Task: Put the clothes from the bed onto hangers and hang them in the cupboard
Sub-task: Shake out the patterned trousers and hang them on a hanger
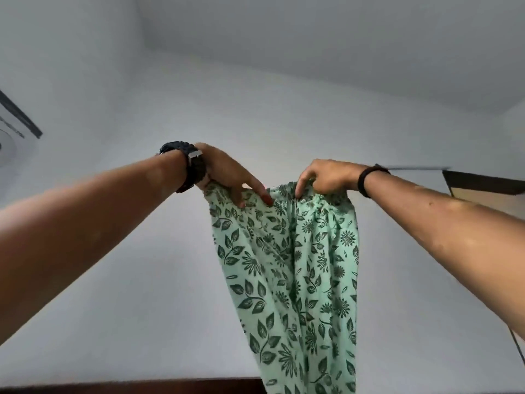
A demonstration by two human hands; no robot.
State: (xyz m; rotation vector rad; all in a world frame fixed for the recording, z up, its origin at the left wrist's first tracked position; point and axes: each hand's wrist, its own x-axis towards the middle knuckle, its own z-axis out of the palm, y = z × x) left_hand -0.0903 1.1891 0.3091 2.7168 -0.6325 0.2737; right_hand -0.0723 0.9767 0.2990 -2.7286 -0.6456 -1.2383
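A light green garment (295, 280) printed with dark green leaves and flowers hangs in the air in front of a white wall. My left hand (227, 174), with a black watch on its wrist, pinches the garment's top edge at the left. My right hand (324, 177), with a dark band on its wrist, grips the same top edge at the right. Both arms are raised and stretched forward. The cloth falls down past the bottom edge of the view. No hanger, bed or cupboard interior shows.
A white wall (142, 251) fills most of the view, with the ceiling (312, 38) above. A dark wooden edge (127, 386) runs along the bottom left. A brown wooden piece (483, 183) shows at the right. A dark-framed fixture (17, 115) sits at the far left.
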